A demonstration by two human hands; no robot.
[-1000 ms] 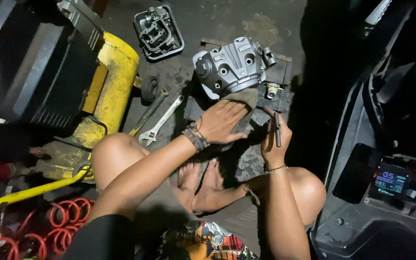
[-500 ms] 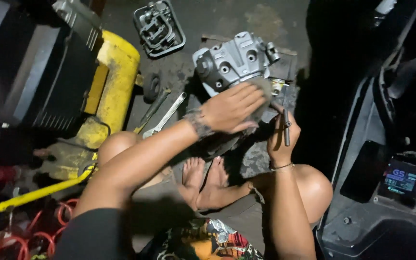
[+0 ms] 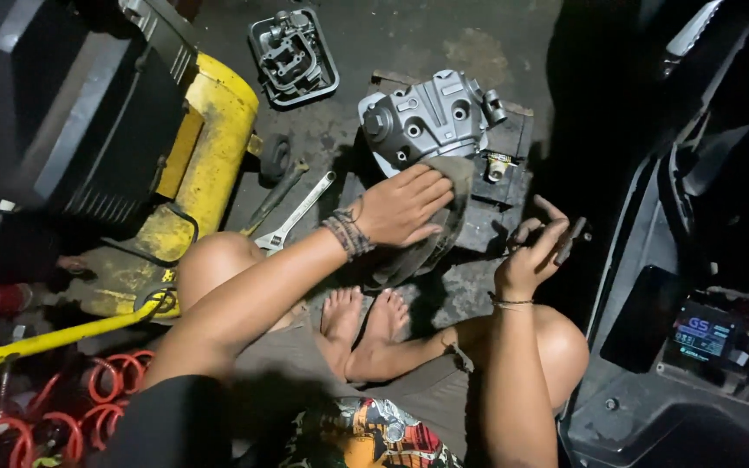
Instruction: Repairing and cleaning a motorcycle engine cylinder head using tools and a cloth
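**Grey casting on a dark workshop floor**

Grey cast metal, ribbed and bolt-holed, forms the engine cylinder head (image 3: 431, 117), which sits on a dark block (image 3: 500, 178) on the stained concrete floor (image 3: 409, 39). A grimy grey rag (image 3: 431, 234) drapes from its near edge. Left of it lie a bright steel wrench (image 3: 296, 212) and a dull rod, beside a yellow compressor tank (image 3: 214, 139); a black tray of parts (image 3: 294, 54) sits further off. Red coiled hose (image 3: 62, 407) shows at lower left, dark scooter bodywork (image 3: 695, 286) at right.

Spread flat, fingers together, the left hand (image 3: 405, 208) presses the rag against the casting. Loosely curled, the right hand (image 3: 530, 256) pinches a small dark tool (image 3: 569, 240) between thumb and fingertips, just right of the block.
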